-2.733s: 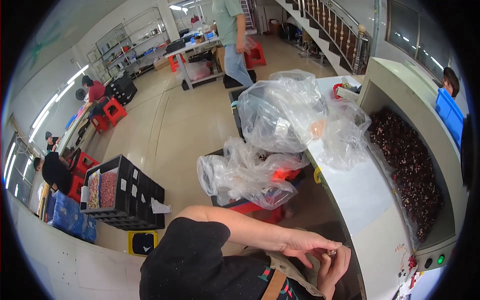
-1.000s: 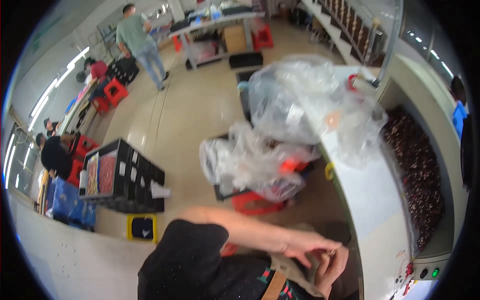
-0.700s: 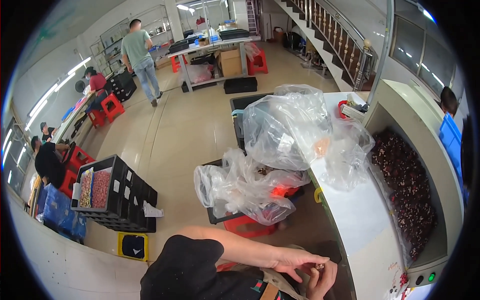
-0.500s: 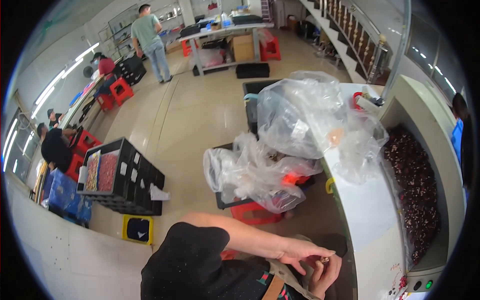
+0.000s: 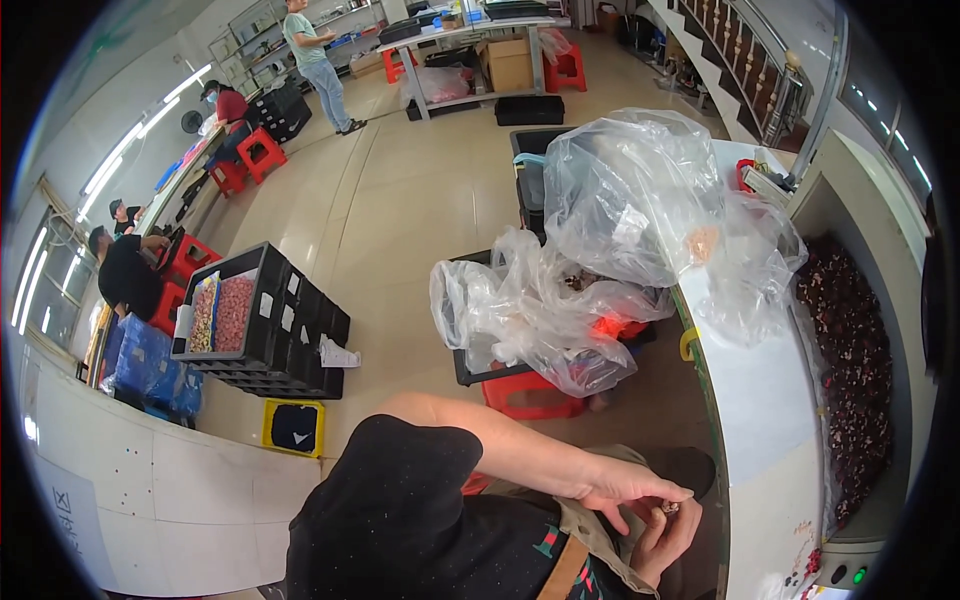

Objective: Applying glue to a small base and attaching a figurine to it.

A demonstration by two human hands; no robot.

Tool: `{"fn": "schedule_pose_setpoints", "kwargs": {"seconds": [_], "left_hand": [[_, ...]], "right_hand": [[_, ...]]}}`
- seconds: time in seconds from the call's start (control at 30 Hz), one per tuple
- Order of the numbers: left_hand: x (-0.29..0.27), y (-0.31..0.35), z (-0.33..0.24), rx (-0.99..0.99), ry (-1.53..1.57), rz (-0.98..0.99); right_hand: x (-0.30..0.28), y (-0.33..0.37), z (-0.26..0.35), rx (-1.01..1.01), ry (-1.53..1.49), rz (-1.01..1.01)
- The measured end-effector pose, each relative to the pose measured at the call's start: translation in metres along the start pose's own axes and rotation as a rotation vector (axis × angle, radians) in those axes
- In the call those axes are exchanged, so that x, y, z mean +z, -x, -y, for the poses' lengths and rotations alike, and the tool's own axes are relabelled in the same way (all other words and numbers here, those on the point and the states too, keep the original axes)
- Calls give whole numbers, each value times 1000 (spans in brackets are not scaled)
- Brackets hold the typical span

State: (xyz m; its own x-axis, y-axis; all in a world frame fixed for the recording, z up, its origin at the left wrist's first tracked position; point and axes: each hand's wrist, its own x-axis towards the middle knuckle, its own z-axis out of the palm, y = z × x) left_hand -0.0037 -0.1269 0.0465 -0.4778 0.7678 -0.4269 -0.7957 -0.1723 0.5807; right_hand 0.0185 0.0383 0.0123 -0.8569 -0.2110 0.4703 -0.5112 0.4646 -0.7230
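My left arm (image 5: 540,468) crosses in front of my body, and my left hand (image 5: 625,485) meets my right hand (image 5: 665,545) beside the white worktable. Between the fingertips of both hands is a small brownish, pale-flecked piece (image 5: 670,508), too small to name. My right hand is cupped beneath it, thumb and fingers bent round it. The left thumb and fingers reach over it from above. At the right, a tray-like machine bed (image 5: 800,330) holds a heap of small dark red pieces with pale flecks (image 5: 848,380).
Clear plastic bags (image 5: 625,190) cover black crates (image 5: 465,365) and part of the white worktable (image 5: 750,420). A red stool (image 5: 535,395) stands under one crate. Stacked black crates (image 5: 310,320) with pink pieces stand at left, near a yellow-rimmed crate (image 5: 268,425). Other people (image 5: 320,70) are further back.
The whole view has shifted, so the room sits further right and higher. My hands stay together round the small piece. The standing person at the back has turned, with forearms raised in front.
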Motion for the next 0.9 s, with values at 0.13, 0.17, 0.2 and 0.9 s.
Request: {"fn": "schedule_pose_setpoints", "kwargs": {"seconds": [0.13, 0.17, 0.2, 0.9], "left_hand": [[3, -1, -1, 14, 25, -37], [3, -1, -1, 14, 23, -44], [3, -1, -2, 13, 25, -46], [2, -6, -4, -10, -23, -17]], "right_hand": [[-1, 1, -2, 0, -5, -20], [-1, 2, -3, 1, -5, -19], [-1, 2, -4, 2, -2, -16], [-4, 3, -7, 9, -3, -3]]}}
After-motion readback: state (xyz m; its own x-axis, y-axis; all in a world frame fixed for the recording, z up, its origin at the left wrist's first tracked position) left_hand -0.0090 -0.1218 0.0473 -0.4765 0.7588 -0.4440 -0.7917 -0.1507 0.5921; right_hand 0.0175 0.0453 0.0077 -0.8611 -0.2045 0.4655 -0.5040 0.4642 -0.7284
